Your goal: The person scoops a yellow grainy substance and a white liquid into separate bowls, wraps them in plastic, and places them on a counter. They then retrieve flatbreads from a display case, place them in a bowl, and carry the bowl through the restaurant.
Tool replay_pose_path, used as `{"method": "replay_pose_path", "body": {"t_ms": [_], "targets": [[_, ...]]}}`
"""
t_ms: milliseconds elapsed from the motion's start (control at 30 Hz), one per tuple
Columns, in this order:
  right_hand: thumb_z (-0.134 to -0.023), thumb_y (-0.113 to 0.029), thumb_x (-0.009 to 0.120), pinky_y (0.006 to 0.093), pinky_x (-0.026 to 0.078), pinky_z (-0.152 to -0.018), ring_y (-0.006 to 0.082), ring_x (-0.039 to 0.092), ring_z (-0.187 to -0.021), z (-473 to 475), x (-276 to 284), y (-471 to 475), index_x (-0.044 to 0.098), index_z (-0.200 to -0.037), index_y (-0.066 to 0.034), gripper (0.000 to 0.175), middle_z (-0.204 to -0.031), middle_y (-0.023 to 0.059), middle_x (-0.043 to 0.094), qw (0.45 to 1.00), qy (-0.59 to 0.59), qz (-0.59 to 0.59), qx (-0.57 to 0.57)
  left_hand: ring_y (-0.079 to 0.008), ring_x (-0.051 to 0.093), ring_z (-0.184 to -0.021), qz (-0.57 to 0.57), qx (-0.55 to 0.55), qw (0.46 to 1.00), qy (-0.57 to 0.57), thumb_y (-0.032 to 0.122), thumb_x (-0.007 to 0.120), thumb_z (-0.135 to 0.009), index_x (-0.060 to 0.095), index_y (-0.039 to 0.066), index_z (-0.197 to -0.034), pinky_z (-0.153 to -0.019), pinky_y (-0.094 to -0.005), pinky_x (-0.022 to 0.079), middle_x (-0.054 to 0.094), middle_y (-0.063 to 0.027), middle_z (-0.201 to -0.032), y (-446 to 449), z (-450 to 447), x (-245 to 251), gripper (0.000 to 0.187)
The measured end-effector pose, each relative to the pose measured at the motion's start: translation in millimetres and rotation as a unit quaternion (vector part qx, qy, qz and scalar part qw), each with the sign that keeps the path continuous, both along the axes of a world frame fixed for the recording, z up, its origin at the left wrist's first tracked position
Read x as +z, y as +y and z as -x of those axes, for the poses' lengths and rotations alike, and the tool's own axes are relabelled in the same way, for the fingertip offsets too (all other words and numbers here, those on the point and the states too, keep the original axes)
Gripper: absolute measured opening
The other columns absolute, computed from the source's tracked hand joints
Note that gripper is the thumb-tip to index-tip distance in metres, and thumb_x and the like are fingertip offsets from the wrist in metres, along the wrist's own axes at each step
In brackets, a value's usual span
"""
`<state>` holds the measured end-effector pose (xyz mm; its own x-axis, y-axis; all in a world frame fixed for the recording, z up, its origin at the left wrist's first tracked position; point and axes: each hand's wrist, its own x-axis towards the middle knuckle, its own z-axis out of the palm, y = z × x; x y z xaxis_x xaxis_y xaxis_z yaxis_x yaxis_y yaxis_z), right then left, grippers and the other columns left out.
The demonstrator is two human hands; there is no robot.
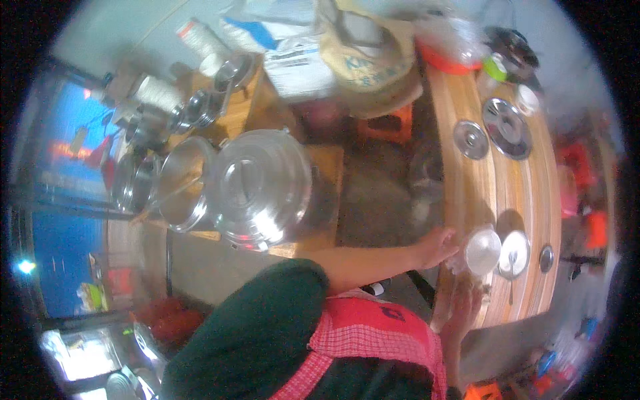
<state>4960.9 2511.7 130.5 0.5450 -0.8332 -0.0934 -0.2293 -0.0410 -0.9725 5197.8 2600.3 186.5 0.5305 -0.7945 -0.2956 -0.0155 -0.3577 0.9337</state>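
Observation:
Over the near edge of a striped wooden table (457,195), my left hand (437,247) reaches in with bent fingers. Beside its fingertips is a round container (482,251) with a whitish, translucent top; contact is unclear. Something clear, perhaps thin plastic, shows faintly between my hands. My right hand (462,300) is blurred, below that container at the same table edge. Whether either hand grips anything cannot be made out. Just beyond the container stands a bowl (521,245) of white contents with a spoon (511,290) in it. A small metal dish (546,258) lies farther across.
Two metal lids (471,140) (506,128), a white cup (527,100) and a red basin (445,60) occupy the table's other end. Left, a large lidded pot (260,190) adjoins an open metal pot (182,185). A big sack (375,65) and an orange stool (387,127) stand between the tables.

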Motion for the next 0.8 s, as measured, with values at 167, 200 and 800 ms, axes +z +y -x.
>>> {"method": "replay_pose_path", "body": {"t_ms": [167,200,800], "targets": [[-0.092,-0.017,0.058,0.0345,0.049,-0.085,0.0203,0.057,-0.097,-73,54,61,0.054,-0.122,-0.0028,0.034,-0.119,0.0095,0.056,0.959,0.113,-0.251,0.069,-0.032,0.058,-0.107,0.052,0.005,0.983,-0.176,0.022,0.062,-0.088,0.054,0.003,-0.123,-0.093,-0.0406,0.045,0.06,-0.0165,-0.114,181,-80,47,0.041],[-0.091,-0.016,0.058,0.0342,0.048,-0.086,0.0199,0.057,-0.098,-103,68,77,0.054,-0.122,-0.0026,0.034,-0.118,0.0091,0.057,0.955,0.04,-0.256,0.146,-0.0331,0.057,-0.107,0.051,0.038,0.95,-0.306,0.02,0.062,-0.088,0.054,0.004,-0.122,-0.094,-0.0412,0.044,0.06,-0.0162,-0.114,225,-97,56,0.039],[-0.086,-0.018,0.062,0.031,0.045,-0.053,0.0213,0.054,-0.067,-728,28,496,0.057,-0.102,0.0,0.025,-0.09,0.0095,0.056,0.83,0.015,-0.446,0.335,-0.0368,0.062,-0.089,-0.027,0.228,0.953,-0.199,0.025,0.065,-0.084,0.051,0.003,-0.121,-0.079,-0.046,0.049,0.06,-0.0214,-0.104,464,-179,44,0.046]]}}
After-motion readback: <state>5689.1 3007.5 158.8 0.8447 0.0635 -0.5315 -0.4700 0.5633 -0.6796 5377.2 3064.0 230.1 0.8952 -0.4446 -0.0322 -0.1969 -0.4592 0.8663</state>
